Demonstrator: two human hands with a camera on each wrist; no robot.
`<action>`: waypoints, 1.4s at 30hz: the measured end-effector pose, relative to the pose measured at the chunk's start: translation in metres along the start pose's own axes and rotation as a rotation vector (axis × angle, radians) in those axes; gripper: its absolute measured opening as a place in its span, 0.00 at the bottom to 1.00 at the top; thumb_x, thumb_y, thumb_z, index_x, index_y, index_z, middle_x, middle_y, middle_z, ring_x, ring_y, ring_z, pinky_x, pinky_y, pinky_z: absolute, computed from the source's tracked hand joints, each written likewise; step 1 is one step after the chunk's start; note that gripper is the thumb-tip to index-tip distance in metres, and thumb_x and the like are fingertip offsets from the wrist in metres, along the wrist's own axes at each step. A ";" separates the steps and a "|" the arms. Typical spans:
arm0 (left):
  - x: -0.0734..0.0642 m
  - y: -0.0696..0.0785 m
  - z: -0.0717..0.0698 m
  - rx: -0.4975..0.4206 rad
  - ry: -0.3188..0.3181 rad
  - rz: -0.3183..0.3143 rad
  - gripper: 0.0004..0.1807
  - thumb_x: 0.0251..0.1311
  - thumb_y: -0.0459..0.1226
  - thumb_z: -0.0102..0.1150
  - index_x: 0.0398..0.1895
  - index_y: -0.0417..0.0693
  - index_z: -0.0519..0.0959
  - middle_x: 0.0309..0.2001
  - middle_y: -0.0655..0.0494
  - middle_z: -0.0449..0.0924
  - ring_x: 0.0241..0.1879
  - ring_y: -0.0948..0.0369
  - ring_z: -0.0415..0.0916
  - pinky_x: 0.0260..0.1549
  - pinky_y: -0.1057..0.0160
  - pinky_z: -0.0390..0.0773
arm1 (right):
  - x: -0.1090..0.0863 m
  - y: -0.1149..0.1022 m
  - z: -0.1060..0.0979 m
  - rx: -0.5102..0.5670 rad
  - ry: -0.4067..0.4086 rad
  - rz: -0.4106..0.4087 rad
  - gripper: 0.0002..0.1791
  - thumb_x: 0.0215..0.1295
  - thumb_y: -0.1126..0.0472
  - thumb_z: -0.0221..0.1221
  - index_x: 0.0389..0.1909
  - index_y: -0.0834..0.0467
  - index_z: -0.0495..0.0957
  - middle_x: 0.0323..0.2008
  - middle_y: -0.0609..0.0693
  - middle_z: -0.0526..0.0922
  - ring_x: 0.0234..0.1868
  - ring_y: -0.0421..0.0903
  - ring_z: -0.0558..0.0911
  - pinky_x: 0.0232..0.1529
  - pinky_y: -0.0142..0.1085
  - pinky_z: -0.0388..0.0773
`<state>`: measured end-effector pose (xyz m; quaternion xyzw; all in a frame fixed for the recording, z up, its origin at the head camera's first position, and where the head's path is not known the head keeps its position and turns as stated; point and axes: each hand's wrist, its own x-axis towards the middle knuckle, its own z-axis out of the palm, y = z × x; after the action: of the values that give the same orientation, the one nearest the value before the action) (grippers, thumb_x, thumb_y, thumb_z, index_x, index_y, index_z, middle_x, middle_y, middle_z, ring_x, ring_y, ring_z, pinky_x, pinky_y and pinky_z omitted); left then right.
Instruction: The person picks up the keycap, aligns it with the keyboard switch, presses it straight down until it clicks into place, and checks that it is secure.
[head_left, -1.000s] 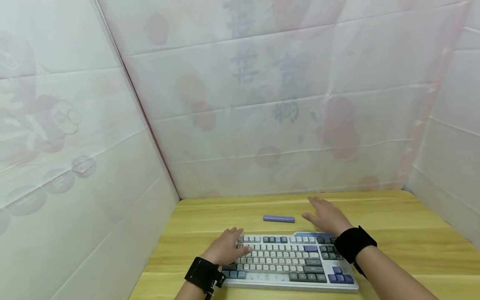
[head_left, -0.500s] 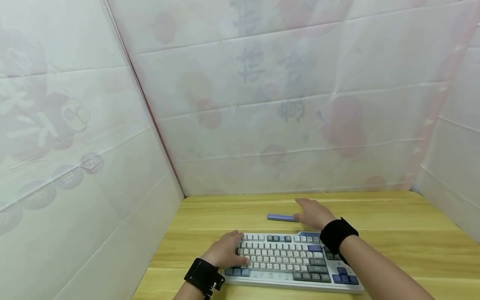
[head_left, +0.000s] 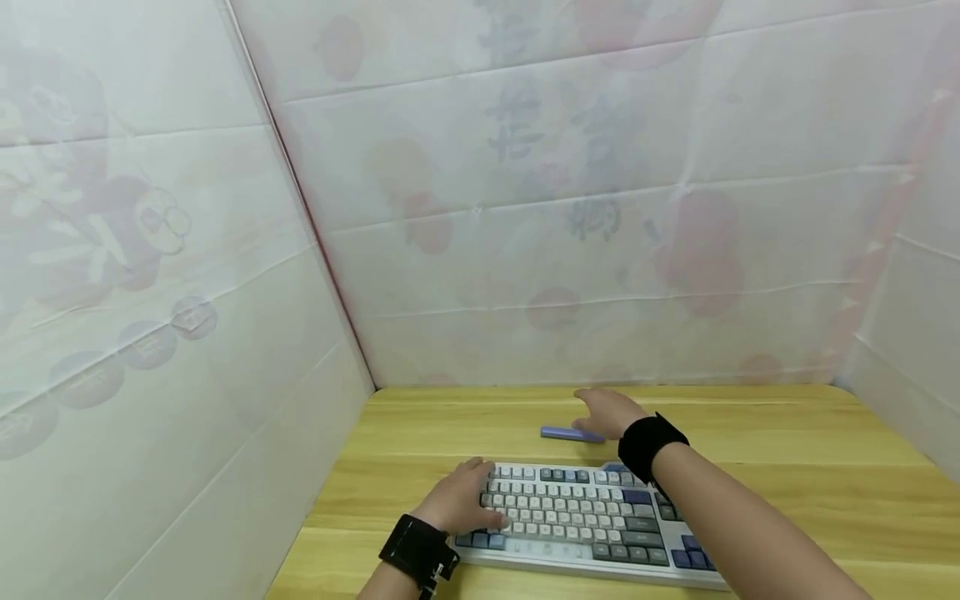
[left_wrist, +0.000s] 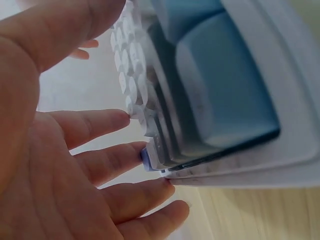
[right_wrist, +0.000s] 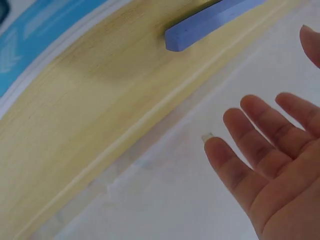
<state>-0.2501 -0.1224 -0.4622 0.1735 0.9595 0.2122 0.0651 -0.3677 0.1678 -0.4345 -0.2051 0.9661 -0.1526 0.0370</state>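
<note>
A white keyboard (head_left: 558, 521) with white, grey and purple keys lies near the front of the table. At its left end is my left hand (head_left: 457, 500), thumb over the keys; the left wrist view shows the fingers extended beside the keyboard's edge (left_wrist: 295, 150). Behind the keyboard lies a long purple bar (head_left: 561, 433), shaped like a spacebar keycap. My right hand (head_left: 609, 413) is over the bar's right end, its fingers loosely extended and holding nothing. In the right wrist view the bar (right_wrist: 200, 27) sits apart from the fingers (right_wrist: 250, 135).
The yellow wood-grain table (head_left: 787, 467) runs back to a pale printed sheet (head_left: 525, 250). More sheeting hangs at the left (head_left: 172, 375) and right (head_left: 915, 333). Black bands (head_left: 420, 550) circle both wrists.
My right hand has moved left from beside the purple bar to over its right end. The left hand stays at the keyboard's left end. The head view has shifted slightly.
</note>
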 end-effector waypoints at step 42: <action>-0.001 0.004 0.011 -0.039 0.033 0.019 0.48 0.42 0.57 0.69 0.66 0.43 0.65 0.63 0.45 0.67 0.59 0.51 0.66 0.55 0.47 0.72 | 0.006 0.006 0.038 -0.093 -0.116 -0.019 0.04 0.54 0.68 0.64 0.26 0.56 0.79 0.21 0.46 0.76 0.23 0.45 0.70 0.28 0.40 0.70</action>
<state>-0.2463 -0.1153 -0.4701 0.1777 0.9544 0.2344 0.0508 -0.3709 0.1601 -0.4724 -0.2242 0.9664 -0.0955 0.0820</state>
